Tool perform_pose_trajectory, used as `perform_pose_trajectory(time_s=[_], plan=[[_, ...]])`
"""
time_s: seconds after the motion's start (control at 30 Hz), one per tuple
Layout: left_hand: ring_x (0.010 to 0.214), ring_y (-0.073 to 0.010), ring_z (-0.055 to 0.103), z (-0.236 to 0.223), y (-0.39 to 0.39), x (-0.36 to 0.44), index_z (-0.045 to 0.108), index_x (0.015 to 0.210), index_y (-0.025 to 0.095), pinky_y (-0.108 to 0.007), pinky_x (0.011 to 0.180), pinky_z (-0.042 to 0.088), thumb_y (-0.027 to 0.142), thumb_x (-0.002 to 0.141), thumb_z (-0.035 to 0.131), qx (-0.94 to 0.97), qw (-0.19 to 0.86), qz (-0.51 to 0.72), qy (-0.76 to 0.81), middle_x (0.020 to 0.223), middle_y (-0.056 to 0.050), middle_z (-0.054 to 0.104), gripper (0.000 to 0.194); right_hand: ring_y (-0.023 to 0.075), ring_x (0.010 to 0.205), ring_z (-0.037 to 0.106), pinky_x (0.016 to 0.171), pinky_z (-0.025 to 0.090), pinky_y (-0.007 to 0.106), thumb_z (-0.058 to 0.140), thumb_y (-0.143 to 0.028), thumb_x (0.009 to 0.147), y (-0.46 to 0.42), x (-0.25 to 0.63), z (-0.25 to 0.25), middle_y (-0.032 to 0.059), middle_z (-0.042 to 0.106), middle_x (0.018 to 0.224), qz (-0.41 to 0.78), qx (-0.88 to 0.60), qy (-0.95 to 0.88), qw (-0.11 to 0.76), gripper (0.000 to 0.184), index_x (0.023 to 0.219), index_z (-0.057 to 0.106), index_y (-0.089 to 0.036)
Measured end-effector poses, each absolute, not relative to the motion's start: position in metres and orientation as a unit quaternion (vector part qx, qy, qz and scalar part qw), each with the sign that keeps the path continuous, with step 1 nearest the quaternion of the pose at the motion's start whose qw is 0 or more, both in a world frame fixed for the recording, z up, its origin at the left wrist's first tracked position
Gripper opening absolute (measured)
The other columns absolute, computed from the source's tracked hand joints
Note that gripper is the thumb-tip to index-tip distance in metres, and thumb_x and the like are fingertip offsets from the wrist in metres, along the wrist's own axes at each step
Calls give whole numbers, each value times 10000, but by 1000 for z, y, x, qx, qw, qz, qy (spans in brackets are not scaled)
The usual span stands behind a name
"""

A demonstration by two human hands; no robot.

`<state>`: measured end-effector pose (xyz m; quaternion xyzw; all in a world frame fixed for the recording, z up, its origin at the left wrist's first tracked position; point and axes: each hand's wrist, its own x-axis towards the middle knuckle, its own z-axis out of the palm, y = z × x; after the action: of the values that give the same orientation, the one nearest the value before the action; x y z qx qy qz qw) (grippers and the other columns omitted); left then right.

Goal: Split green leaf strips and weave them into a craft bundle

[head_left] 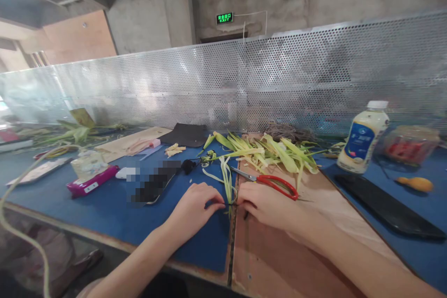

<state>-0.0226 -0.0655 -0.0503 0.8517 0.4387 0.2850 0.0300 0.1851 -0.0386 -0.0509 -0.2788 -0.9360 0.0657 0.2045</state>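
Biggest thing here is the counter (206, 247), blue on top, with a brown board (265, 263) running back from its front edge. My husk pile (279, 153) sprawls over the board's back end, mostly wide leaves lying every which way.

Long black case (387, 207) is past the board's right edge, and a milky bottle (363, 139) stands just behind it, so that side's kinda tight. The dark phone-like thing (164, 179) lies beyond my left hand (200, 200), toward the counter's left end. Front strip of the board is bare though, and my forearms come in over the front edge, so I'd say there's decent room to pull toward me, less to swing right.

Left thumb and finger are pinched together on one side, right hand (261, 202) is pinching on the other, tips nearly meeting. Red-handled scissors (279, 185) lie just behind my right hand, blades pointing left.

Between my hands, right by the board's left edge, is the bundle of thin husk strips (227, 181), and a dark strand (231, 203) crosses its near end. Progress, imo: strips gathered, strand across them, but can't tell if it's knotted. Loads of leaves are left unbundled.
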Motion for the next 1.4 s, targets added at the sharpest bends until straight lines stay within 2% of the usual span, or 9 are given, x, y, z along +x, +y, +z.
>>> perform_pose_trajectory(time_s=[0.23, 0.53, 0.7, 0.83, 0.93, 1.1, 1.2, 1.3, 1.4], plan=[[742, -157, 522, -50, -67, -23, 594, 686, 220, -291, 722, 323, 112, 771, 518, 859, -12, 253, 444, 710, 28, 646, 158, 147, 768, 509, 673, 411, 251, 444, -9, 749, -41, 185, -50, 34, 563, 773, 12, -263, -949, 173, 182, 723, 536, -164], [722, -153, 482, -50, -69, -23, 544, 673, 201, -301, 672, 281, 50, 773, 448, 867, -69, 225, 439, 697, 23, 628, 205, 170, 786, 498, 666, 413, 260, 497, 23, 600, -41, 183, -49, 55, 576, 817, -35, -243, -961, 129, 236, 750, 544, -153], [741, -150, 489, -49, -67, -23, 582, 707, 203, -301, 692, 291, 109, 803, 480, 864, -62, 232, 442, 715, 21, 637, 168, 150, 754, 495, 647, 405, 246, 464, -2, 704, -36, 188, -52, 43, 560, 802, -82, -263, -950, 146, 202, 756, 569, -167], [823, -164, 481, -49, -66, -20, 640, 732, 236, -303, 718, 301, 242, 817, 532, 866, -93, 229, 434, 810, 16, 639, 138, 159, 763, 508, 602, 389, 243, 469, -102, 789, -33, 190, -53, 55, 557, 828, -151, -307, -931, 127, 169, 782, 618, -182], [802, -164, 473, -51, -67, -18, 662, 761, 259, -304, 706, 307, 283, 825, 522, 862, -108, 233, 437, 791, 10, 629, 156, 160, 714, 545, 571, 384, 246, 430, -158, 845, -36, 188, -53, 39, 592, 764, -146, -324, -927, 118, 201, 856, 626, -197], [754, -153, 499, -53, -68, -18, 650, 773, 231, -298, 733, 350, 257, 804, 541, 839, -45, 296, 455, 741, 10, 630, 116, 157, 763, 584, 672, 418, 259, 429, -192, 862, -44, 181, -53, 27, 643, 796, -49, -356, -906, 222, 197, 878, 625, -202], [742, -144, 519, -50, -67, -18, 625, 767, 200, -293, 750, 383, 223, 802, 519, 813, 21, 356, 460, 741, 0, 619, 114, 141, 719, 565, 644, 422, 250, 473, -170, 828, -48, 178, -51, 26, 620, 797, 21, -377, -873, 308, 147, 818, 619, -190], [839, -155, 541, -41, -67, -20, 617, 753, 184, -277, 742, 412, 256, 780, 548, 788, 122, 405, 447, 881, -32, 612, 103, 133, 725, 546, 648, 433, 253, 502, -196, 817, -52, 175, -41, 36, 583, 832, 112, -370, -832, 399, 109, 772, 600, -179], [879, -148, 557, -22, -72, -20, 597, 751, 165, -245, 712, 436, 303, 780, 554, 747, 252, 447, 424, 995, -52, 600, 147, 147, 860, 554, 757, 438, 283, 523, -246, 814, -54, 171, -26, 41, 595, 924, 237, -321, -786, 472, 107, 758, 591, -184]])
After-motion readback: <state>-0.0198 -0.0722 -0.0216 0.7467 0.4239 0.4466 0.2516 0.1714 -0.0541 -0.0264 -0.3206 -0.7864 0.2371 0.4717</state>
